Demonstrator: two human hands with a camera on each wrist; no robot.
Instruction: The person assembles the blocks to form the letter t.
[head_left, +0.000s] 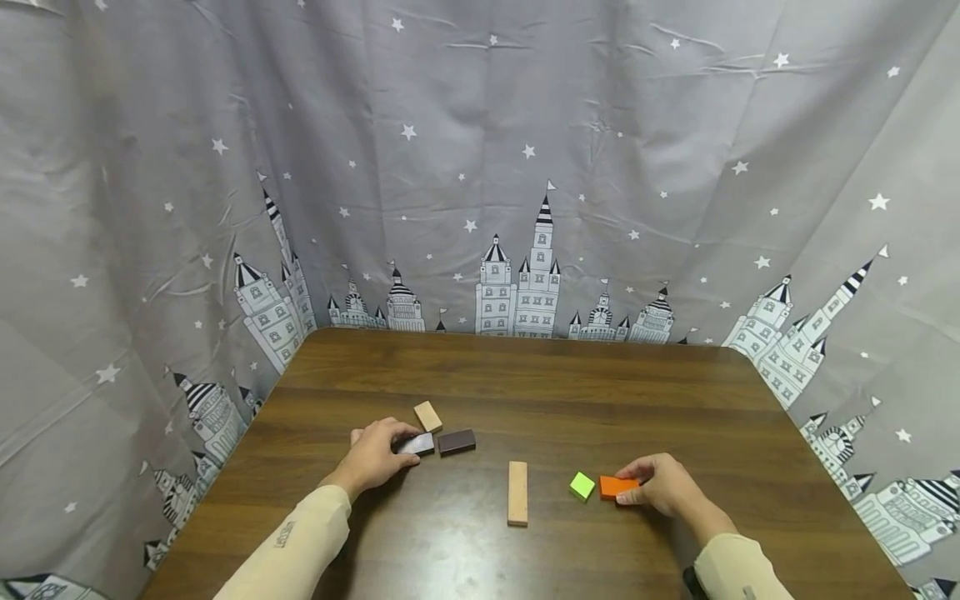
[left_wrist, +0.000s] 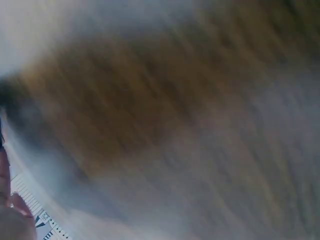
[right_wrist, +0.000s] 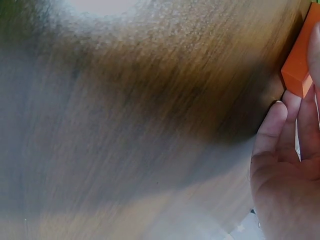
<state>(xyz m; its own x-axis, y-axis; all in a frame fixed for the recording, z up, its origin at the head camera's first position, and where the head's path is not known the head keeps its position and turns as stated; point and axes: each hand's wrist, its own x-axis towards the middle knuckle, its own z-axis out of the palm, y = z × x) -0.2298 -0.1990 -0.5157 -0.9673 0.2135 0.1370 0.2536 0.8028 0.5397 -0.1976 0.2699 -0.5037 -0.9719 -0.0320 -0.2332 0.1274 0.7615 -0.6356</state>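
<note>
At the left of the table, my left hand [head_left: 377,454] holds a dark block with a shiny grey top [head_left: 422,444] between thumb and fingers. A dark brown block [head_left: 457,442] lies right beside it, and a short light wooden block [head_left: 428,417] sits just behind. My right hand [head_left: 663,485] pinches an orange block [head_left: 617,487] by its right end, low over the table. In the right wrist view the thumb lies along the orange block [right_wrist: 298,65]. Close to its left end is a lime green block [head_left: 582,487]. Only a bit of the left hand [left_wrist: 12,210] shows in the blurred left wrist view.
A long light wooden block [head_left: 517,493] lies between the two hands, pointing away from me. The brown wooden table [head_left: 600,392] ends at the back against a grey curtain [head_left: 465,108] printed with stars and castles.
</note>
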